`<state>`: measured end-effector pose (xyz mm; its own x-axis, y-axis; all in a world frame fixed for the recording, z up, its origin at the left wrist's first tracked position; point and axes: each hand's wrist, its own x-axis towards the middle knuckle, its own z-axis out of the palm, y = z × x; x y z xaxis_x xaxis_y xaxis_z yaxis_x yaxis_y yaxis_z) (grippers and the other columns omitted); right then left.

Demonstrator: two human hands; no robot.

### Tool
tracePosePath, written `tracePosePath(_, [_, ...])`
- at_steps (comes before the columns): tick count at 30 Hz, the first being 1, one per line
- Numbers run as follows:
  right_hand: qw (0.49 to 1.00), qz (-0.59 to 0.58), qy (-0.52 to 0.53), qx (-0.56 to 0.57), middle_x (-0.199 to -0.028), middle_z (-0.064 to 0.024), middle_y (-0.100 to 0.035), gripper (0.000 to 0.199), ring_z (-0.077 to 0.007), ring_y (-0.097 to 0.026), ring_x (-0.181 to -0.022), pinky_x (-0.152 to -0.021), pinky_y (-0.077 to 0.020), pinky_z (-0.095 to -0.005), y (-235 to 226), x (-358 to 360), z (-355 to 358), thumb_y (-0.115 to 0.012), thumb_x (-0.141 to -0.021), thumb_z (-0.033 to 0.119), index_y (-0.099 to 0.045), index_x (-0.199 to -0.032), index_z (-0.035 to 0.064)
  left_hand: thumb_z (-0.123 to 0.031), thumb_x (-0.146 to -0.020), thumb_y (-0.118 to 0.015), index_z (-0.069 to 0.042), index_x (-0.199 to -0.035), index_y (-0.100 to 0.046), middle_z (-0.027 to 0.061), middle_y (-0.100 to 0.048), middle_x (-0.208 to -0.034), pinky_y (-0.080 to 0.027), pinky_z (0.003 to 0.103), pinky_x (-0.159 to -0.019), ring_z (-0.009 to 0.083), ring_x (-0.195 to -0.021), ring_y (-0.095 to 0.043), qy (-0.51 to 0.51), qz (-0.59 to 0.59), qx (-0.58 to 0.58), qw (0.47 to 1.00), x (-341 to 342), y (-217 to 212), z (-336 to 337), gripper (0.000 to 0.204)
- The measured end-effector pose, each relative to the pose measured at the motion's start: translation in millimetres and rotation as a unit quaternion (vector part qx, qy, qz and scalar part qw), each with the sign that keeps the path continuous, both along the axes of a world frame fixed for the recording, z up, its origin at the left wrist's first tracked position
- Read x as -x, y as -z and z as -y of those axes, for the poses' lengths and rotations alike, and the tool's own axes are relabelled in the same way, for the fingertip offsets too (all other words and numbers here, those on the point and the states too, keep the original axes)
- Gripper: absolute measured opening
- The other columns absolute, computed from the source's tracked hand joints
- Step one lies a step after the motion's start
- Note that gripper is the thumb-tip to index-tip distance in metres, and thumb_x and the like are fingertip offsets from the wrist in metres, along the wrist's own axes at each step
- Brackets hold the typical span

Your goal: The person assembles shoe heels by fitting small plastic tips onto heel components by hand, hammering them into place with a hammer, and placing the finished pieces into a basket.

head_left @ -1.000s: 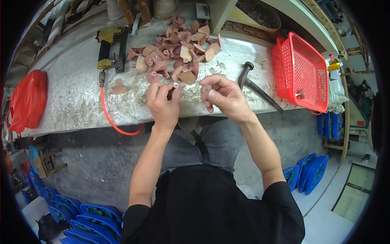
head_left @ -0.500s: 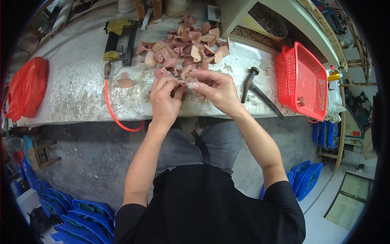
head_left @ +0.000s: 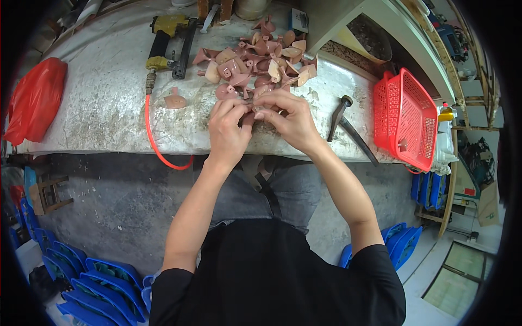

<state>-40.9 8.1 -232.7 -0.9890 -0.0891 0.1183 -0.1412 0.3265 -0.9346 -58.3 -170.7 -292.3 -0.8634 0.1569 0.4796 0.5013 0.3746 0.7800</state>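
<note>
“Since so much is hidden, what can you see at the desk [head_left: 114,130]?”
“The left hand [head_left: 228,126] pinches 1 small piece [head_left: 252,108], mostly covered, between its fingertips. The right hand [head_left: 293,120] has its fingertips bunched against that spot; I cannot tell if they grip it.”
“And nearby?”
“Pink parts [head_left: 230,68] piled just beyond, 1 loose part [head_left: 175,101] to the left, a hammer [head_left: 356,139] to the right.”

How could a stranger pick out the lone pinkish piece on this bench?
Start at the pale workbench and find the yellow-and-black air tool. Just right of its red hose lies the pinkish piece. Unlike its neighbours in the heap, it lies alone.
</note>
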Motion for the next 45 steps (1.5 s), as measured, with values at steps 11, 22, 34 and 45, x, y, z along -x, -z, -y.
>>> tracePosePath(11, [0.988,0.148,0.014,0.033,-0.1,-0.0078,-0.077,0.024,-0.0091,-0.068,-0.073,-0.062,-0.0559,-0.0264,-12,-3,-3,-0.078,-0.097,0.006,-0.079,-0.121,0.001,-0.001,-0.082,-0.081,-0.002,-0.095,-0.077,0.0103,-0.073,-0.1,-0.054,0.044,-0.087,0.0334,-0.098,-0.067,-0.009,-0.012,-0.002,1.0,0,-2,0,0.013])
tracePosePath(22, [0.953,-0.217,-0.088,-0.19,-0.097,-0.0124,-0.073,0.027,-0.0269,-0.07,-0.08,-0.069,-0.0549,-0.0374,-16,10,-6,-0.083,-0.086,0.001,-0.08,-0.113,0.0025,0.0,-0.082,-0.08,-0.002,-0.093,-0.076,0.0101,-0.073,-0.097,-0.053,0.045,-0.088,0.0347,-0.097,-0.067,-0.012,-0.009,-0.007,1.0,0,-2,0,0.012])
tracePosePath(34, [0.944,-0.211,-0.074,-0.243,-0.109,-0.0127,-0.076,0.026,-0.0319,-0.076,-0.094,-0.08,-0.0616,-0.0393,-16,-3,-16,-0.086,-0.087,0.011,-0.081,-0.11,0.0019,0.0,-0.082,-0.085,-0.003,-0.114,-0.081,0.0112,-0.078,-0.108,-0.057,0.04,-0.088,0.0302,-0.103,-0.072,0.024,0.026,-0.103,0.994,-5,-15,-8,0.032])
tracePosePath(45, [0.966,-0.089,0.137,-0.2,-0.123,-0.0166,-0.072,0.041,-0.0334,-0.072,-0.101,-0.088,-0.0597,-0.0394,-42,-77,-101,-0.084,-0.089,0.013,-0.074,-0.128,0.0019,0.003,-0.084,-0.087,0.003,-0.112,-0.081,0.0172,-0.081,-0.1,-0.06,0.035,-0.08,0.0272,-0.087,-0.077,-0.021,-0.047,-0.107,0.993,-12,-1,-17,0.029])
